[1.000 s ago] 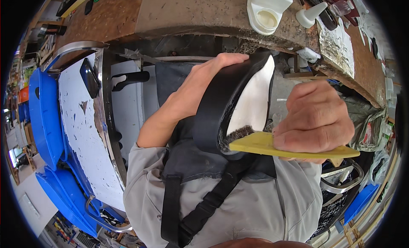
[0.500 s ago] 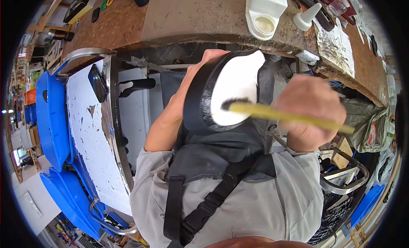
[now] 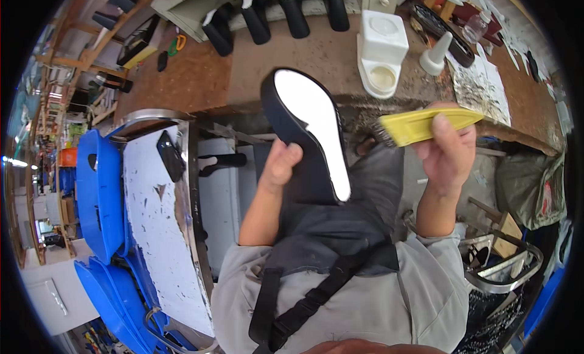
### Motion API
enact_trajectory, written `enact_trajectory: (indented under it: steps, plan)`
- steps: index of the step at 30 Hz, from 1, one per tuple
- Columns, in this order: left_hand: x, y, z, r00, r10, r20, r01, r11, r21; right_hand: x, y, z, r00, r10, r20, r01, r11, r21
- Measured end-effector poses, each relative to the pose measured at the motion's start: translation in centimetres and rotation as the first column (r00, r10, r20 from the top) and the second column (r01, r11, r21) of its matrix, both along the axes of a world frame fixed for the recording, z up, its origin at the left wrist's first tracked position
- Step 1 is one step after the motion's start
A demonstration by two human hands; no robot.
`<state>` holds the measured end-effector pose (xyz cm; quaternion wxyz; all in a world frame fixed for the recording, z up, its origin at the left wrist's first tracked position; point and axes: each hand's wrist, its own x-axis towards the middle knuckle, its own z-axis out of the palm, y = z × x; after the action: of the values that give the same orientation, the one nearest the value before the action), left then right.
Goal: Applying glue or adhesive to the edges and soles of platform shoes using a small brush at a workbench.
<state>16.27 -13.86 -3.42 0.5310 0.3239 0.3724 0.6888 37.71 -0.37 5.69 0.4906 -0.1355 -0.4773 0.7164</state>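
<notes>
A black wedge shoe sole (image 3: 307, 104) with a white top surface is held up in front of my lap, its wide end toward the bench. My left hand (image 3: 281, 164) grips the sole's left side, thumb resting on the dark edge. In my right hand (image 3: 447, 156) is a yellow brush (image 3: 423, 126), thumb flat on its handle, dark bristles pointing left. Brush and sole are apart, with the brush to the right of the sole. Most of my left fingers are hidden behind the sole.
Along the brown workbench (image 3: 182, 83) stand a white plastic dispenser (image 3: 383, 46) and a white cone-shaped nozzle (image 3: 433, 57). Several black wedges (image 3: 296, 16) line the back. To my left, a phone (image 3: 170, 156) lies on a white board (image 3: 161, 232) beside blue plastic bins (image 3: 97, 196).
The brush has left the white surface and moved up and right, now turned broadside. The sole has turned so its wide end faces the bench; my left hand shifted lower on its side.
</notes>
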Motion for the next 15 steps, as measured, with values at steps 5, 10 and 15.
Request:
enact_trajectory:
  steps: [5,10,15]
  plan:
    - [0.3,-1.5,-1.1,0.981,-0.18,-0.074,0.189,0.971,0.148,-2.8,-1.0,0.9,0.992,-0.007,0.129,-0.019,0.979,0.203]
    - [-0.6,-2.0,-4.3,0.925,-0.284,-0.251,0.354,0.885,0.303,-3.5,-0.4,2.3,0.992,-0.039,0.124,-0.022,0.891,0.453]
    - [-0.9,-1.5,-3.0,0.908,-0.338,-0.25,0.401,0.874,0.275,-3.3,-0.4,3.0,0.964,-0.154,0.217,-0.007,0.8,0.6]
